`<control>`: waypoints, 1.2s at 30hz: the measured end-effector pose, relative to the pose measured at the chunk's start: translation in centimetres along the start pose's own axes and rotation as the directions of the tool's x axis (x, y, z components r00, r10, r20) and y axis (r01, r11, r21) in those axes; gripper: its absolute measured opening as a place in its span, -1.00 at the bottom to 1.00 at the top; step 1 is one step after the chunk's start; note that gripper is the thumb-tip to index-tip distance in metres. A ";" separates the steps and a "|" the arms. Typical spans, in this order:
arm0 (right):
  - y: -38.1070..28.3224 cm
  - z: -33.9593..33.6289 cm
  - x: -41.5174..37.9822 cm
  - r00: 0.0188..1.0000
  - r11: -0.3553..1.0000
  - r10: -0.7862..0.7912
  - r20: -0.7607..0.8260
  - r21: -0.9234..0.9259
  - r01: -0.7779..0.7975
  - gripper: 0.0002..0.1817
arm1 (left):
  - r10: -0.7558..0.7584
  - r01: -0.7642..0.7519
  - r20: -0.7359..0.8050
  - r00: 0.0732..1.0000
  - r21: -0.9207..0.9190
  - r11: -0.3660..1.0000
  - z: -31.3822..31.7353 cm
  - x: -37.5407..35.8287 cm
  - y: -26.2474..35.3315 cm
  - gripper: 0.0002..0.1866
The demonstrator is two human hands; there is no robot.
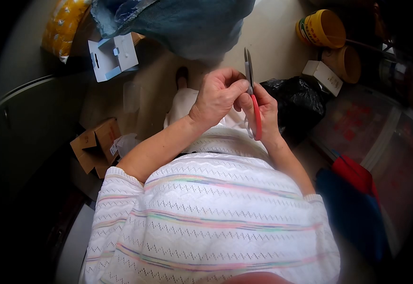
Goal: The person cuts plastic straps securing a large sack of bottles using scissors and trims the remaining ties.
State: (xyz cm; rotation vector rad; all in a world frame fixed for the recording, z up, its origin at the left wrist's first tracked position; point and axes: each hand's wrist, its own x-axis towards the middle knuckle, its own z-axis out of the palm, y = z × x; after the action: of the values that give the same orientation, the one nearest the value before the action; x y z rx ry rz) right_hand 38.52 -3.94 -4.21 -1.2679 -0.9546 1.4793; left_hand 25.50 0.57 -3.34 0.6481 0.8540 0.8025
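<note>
A pair of scissors (257, 120) with red handles is in my right hand (266, 112), its two metal blades pointing up and away from me, close together. My right fingers are closed around it near the pivot. Just to the left, my left hand (218, 97) is closed in a pinch, thumb and fingertips right beside the blades. I cannot tell what the left fingers hold. Both hands are raised in front of my white knitted top (230, 199), over my lap.
A blue-grey bag (192, 28) is ahead. An open white box (114, 56) and a cardboard box (97, 144) are on the left. To the right are a black plastic bag (298, 102), a small white box (322, 77), a yellow bucket (320, 29) and red and blue cloth (353, 189).
</note>
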 end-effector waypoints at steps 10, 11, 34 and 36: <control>-1.1 -0.6 0.6 0.996 0.992 0.068 -0.065 0.108 -0.061 -0.60 | 0.000 -0.002 -0.030 1.000 -0.073 0.997 -1.1 -0.3 0.1 -0.88; -1.3 -0.5 0.7 0.996 0.991 0.082 -0.046 0.112 -0.076 -0.60 | 0.005 -0.009 -0.036 0.999 -0.091 0.996 -1.3 -0.3 0.2 -0.88; -1.5 9.9 12.5 0.970 0.981 -0.155 0.189 -0.087 0.174 -0.70 | 0.589 -0.095 0.073 0.805 0.995 0.007 -15.5 2.6 15.3 -0.78; -1.6 10.5 12.9 0.973 0.979 -0.146 0.178 -0.113 0.168 -0.70 | 0.447 -0.078 -0.031 0.894 0.971 0.224 -16.0 2.7 15.8 -0.83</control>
State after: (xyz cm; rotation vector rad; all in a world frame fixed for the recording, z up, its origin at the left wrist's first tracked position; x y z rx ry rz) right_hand 28.08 9.08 -4.29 -1.1406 -1.2508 1.4360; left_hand 7.65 14.24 -0.40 1.8886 1.5833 0.6083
